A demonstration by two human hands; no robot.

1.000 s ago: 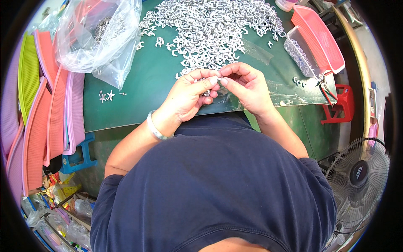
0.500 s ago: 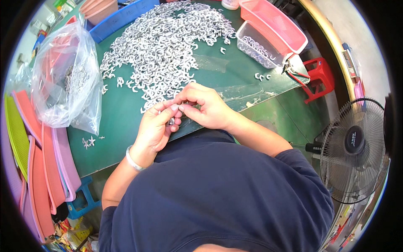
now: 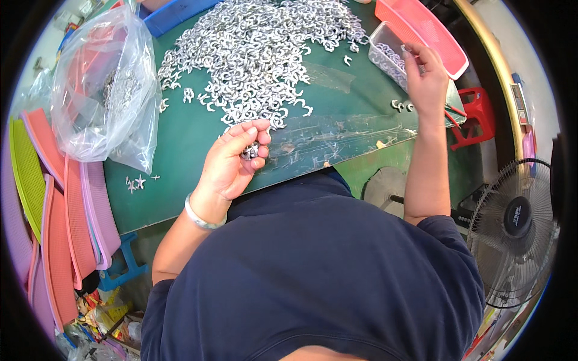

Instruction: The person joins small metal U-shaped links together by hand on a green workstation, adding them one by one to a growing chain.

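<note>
My left hand [image 3: 232, 157] is curled around several small shiny metal pieces [image 3: 250, 150], which show between its thumb and fingers at the table's near edge. To the right, my right hand [image 3: 427, 78] reaches over the near side of a clear plastic box [image 3: 385, 45] with silvery curved pieces inside. Its fingers are bent together; what they hold, if anything, is too small to make out. Ahead of my left hand spreads a big heap of silvery C-shaped metal pieces [image 3: 253, 66]. A few loose pieces [image 3: 397, 105] lie beside the box.
A clear plastic bag [image 3: 102, 102] of metal parts stands at the left, near star-shaped pieces [image 3: 140, 181]. Behind are a blue bin [image 3: 180, 17] and a pink basket [image 3: 442, 51]. Red-handled pliers [image 3: 456, 112], a red stool [image 3: 475, 120] and a fan [image 3: 515, 228] are at the right.
My right hand has left my left hand and moved right to the clear box. The left hand stays near the table edge, its metal pieces now in plainer view. The whole view has shifted slightly.
</note>
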